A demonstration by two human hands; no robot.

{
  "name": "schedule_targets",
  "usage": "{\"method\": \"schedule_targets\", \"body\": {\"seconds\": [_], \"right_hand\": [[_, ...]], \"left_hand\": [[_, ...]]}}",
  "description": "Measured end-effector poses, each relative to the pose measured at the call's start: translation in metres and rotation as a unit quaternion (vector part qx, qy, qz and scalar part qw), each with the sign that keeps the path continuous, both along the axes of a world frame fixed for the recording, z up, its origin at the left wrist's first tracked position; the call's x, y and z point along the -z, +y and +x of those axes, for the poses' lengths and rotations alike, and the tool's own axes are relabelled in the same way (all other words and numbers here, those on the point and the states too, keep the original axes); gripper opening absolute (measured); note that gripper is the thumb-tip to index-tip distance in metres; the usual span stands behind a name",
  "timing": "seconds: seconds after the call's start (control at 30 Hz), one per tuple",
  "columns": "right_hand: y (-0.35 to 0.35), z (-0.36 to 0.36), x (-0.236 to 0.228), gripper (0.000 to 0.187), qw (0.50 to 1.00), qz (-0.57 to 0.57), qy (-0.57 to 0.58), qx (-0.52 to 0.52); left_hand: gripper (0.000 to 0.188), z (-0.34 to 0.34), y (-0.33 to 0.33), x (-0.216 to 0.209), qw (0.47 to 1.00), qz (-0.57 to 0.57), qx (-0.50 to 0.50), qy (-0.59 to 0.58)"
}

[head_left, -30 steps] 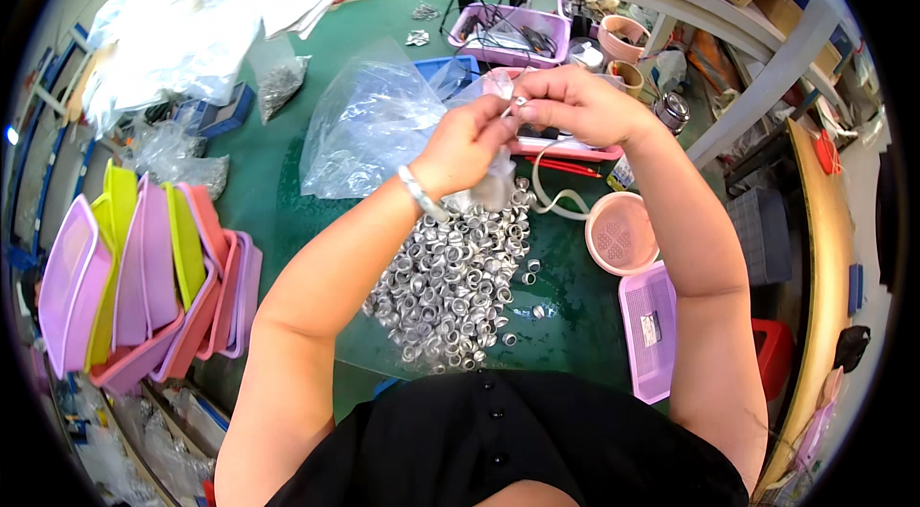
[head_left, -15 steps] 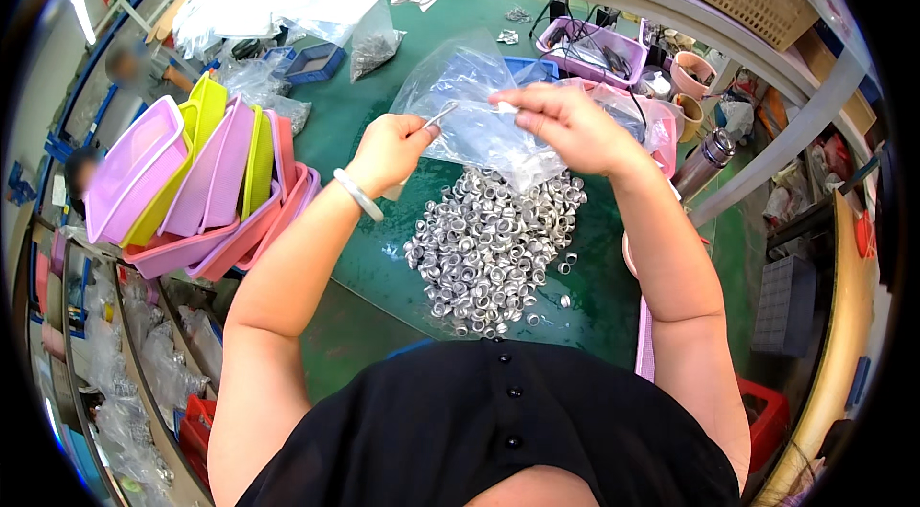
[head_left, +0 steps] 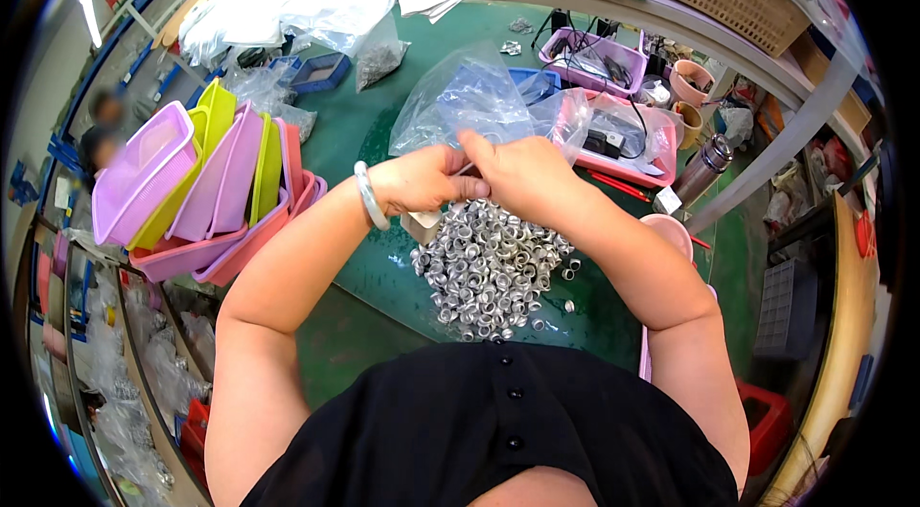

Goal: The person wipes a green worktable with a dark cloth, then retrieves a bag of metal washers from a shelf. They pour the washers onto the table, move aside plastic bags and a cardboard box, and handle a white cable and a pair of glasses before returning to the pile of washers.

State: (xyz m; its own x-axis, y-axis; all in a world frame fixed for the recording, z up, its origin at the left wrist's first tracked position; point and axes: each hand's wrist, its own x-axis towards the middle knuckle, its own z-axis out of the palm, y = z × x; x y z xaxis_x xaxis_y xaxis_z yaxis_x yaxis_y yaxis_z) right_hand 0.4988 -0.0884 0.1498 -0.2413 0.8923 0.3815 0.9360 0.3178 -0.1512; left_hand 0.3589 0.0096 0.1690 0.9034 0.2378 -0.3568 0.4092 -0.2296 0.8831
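My left hand (head_left: 426, 183), with a pale bangle (head_left: 370, 196) at its wrist, is closed with its fingertips against my right hand (head_left: 525, 172). Between them shows a thin silvery rod (head_left: 467, 169), mostly hidden by the fingers. My right hand is pinched; what it holds is covered. Just behind both hands a clear plastic bag (head_left: 446, 104) lies crumpled on the green table (head_left: 369, 263). A heap of small silver metal rings (head_left: 494, 267) spreads below and nearer me. Under my left hand a small beige block (head_left: 420, 227) shows in part.
Stacked purple, green and pink plastic baskets (head_left: 144, 172) stand at the left. At the right are a pink tray (head_left: 661, 167) holding a dark device, a purple tray (head_left: 628, 76) with cables, and a steel flask (head_left: 704, 162). A blue tray (head_left: 319, 73) sits farther back.
My hands have come together and nearer the rings. The bag's front part no longer drapes over the heap, and the pink tray at the right shows more.
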Motion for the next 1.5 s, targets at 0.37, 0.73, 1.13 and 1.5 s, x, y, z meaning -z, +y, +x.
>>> {"method": "schedule_targets", "body": {"seconds": [0.37, 0.73, 1.13, 1.5], "right_hand": [[-0.016, -0.009, -0.001, 0.022, 0.993, 0.048, 0.063, -0.091], [-0.071, 0.063, -0.01, 0.026, 0.886, -0.277, 0.331, -0.169], [-0.123, 0.164, 0.021, 0.024, 0.771, -0.403, 0.491, 0.04], [-0.041, 0.036, -0.038, 0.019, 0.942, 0.102, 0.288, -0.136]], "left_hand": [[0.032, -0.008, -0.002, -0.017, 0.937, 0.251, 0.243, 0.025], [0.031, -0.078, 0.011, -0.069, 0.95, 0.215, 0.226, -0.024], [0.039, -0.158, 0.028, -0.087, 0.974, 0.22, 0.037, 0.048], [0.036, -0.113, -0.011, -0.103, 0.942, 0.307, 0.132, -0.018]]}}
